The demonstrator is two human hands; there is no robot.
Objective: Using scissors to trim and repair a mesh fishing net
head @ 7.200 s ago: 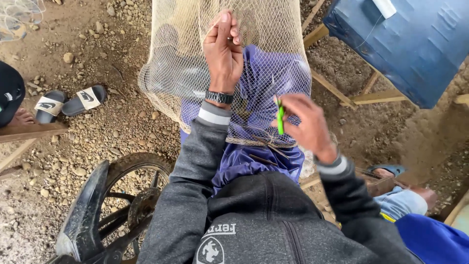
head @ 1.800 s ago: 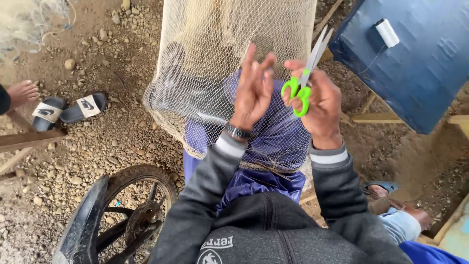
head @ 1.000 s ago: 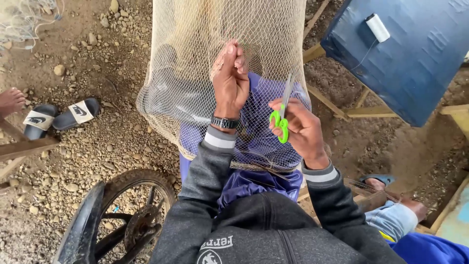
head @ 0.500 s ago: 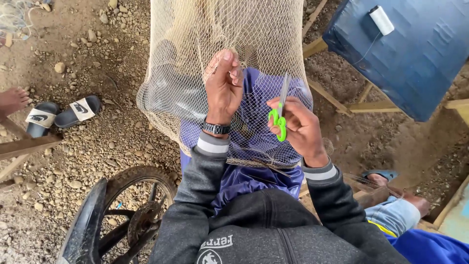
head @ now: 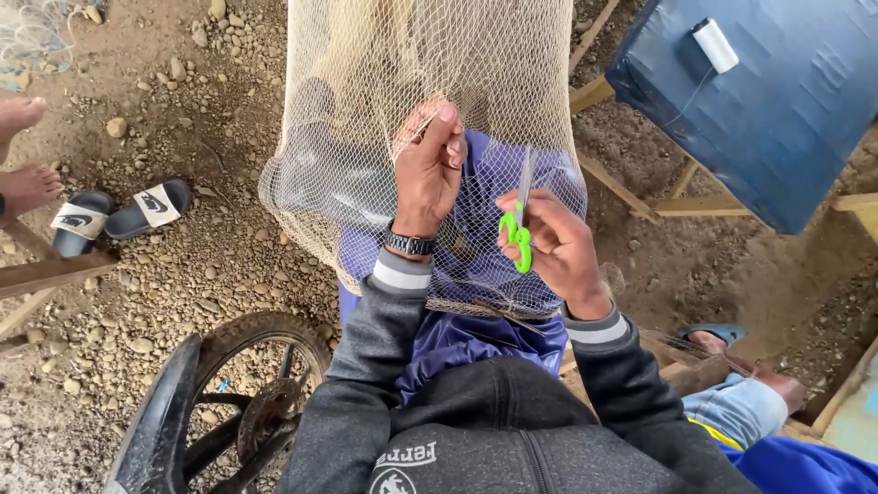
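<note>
Beige net (head: 384,82) hangs over our knees; our left hand (head: 428,174) pinches its mesh while our right hand (head: 553,247) grips green scissors (head: 519,224), blades raised beside it. We judge trimming midway, much net remaining.

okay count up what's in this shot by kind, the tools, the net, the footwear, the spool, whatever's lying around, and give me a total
Scissors, green-handled, in the right hand: 1
Fishing net, gripped by the left hand: 1
Thread spool, white, on the blue tarp: 1
Slide sandals, black and white: 2
Wheel with tyre: 1
Wristwatch: 1
Total: 7
</note>
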